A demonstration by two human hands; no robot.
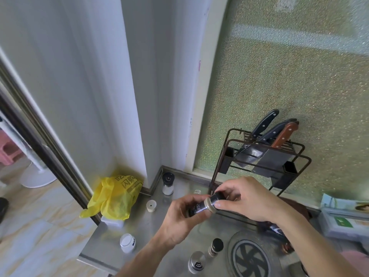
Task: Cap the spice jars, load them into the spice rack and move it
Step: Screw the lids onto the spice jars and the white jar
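Head view shows the left hand (180, 213) wrapped around a dark spice jar (201, 205) held tilted over the steel counter (139, 226), while the right hand (242, 196) pinches a black cap (218, 196) at the jar's pale collar, just in front of the wire rack (259, 156) at the far right. Risk, as a judgement: with the jar tilted and the cap not evidently seated, a cross-threaded or loose fit could spill contents or let the cap drop toward the round burner (252, 256) below; the rack already carries knives (265, 132), so loading jars beside the blades invites a cut or a toppled rack. Count: one jar in hand; four further jars standing on the counter, namely a black-topped one (168, 183) far left, a white-lidded one (127, 242) near left, a silver shaker (196, 262) and a dark-topped one (215, 246) nearest; one loose pale cap (151, 205); three knife handles; one yellow bag (113, 196).
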